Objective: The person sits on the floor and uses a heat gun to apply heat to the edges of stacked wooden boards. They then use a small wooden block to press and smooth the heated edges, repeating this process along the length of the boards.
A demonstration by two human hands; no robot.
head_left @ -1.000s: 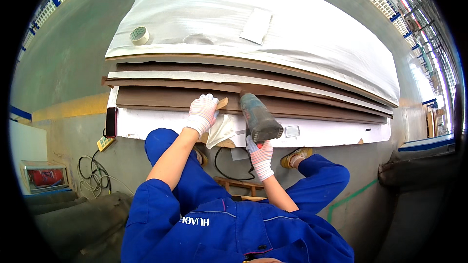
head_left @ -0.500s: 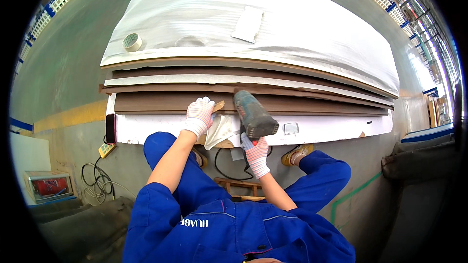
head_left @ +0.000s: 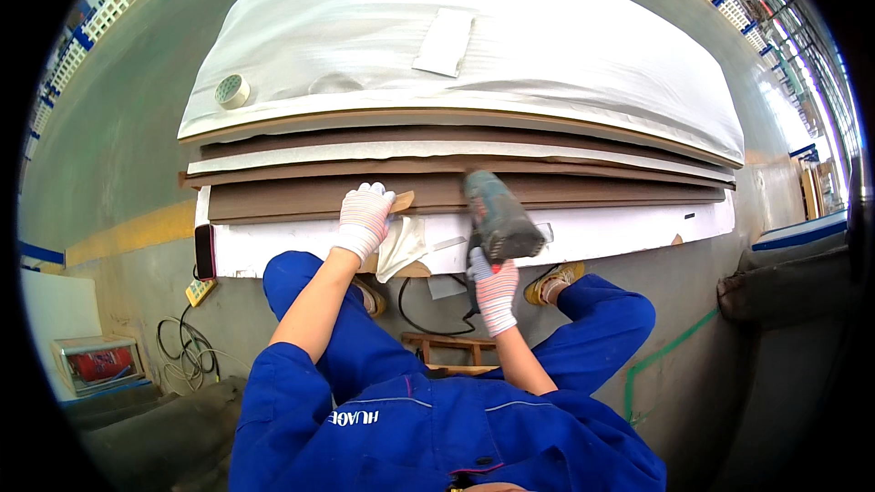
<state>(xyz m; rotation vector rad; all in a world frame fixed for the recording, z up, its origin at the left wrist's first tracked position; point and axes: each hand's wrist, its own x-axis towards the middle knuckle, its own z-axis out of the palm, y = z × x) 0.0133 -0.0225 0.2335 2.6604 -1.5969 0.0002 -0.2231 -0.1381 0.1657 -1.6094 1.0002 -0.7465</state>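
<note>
My left hand [head_left: 363, 220], in a white knit glove, presses a small tan wooden piece [head_left: 401, 201] against the edge of a brown board [head_left: 592, 191] in a stack of long panels. Beneath that hand hangs a loose flap of white wrapping [head_left: 401, 246]. My right hand [head_left: 494, 287], gloved too, grips the handle of a dark green corded power tool [head_left: 497, 219] whose nose points at the brown board, just right of the wooden piece. Blue work sleeves cover both of my arms.
The panel stack is topped by a large sheet of white wrapping [head_left: 565, 46] with a tape roll [head_left: 231, 90] on its left. A black cable [head_left: 428, 319] runs under me to a low wooden stool [head_left: 451, 351]. A coiled cable [head_left: 187, 351] and a red object in a box [head_left: 96, 364] lie left.
My right hand and the power tool have stayed beside the wooden piece, tilting slightly more upright toward the board. My left hand stays put on the wooden piece.
</note>
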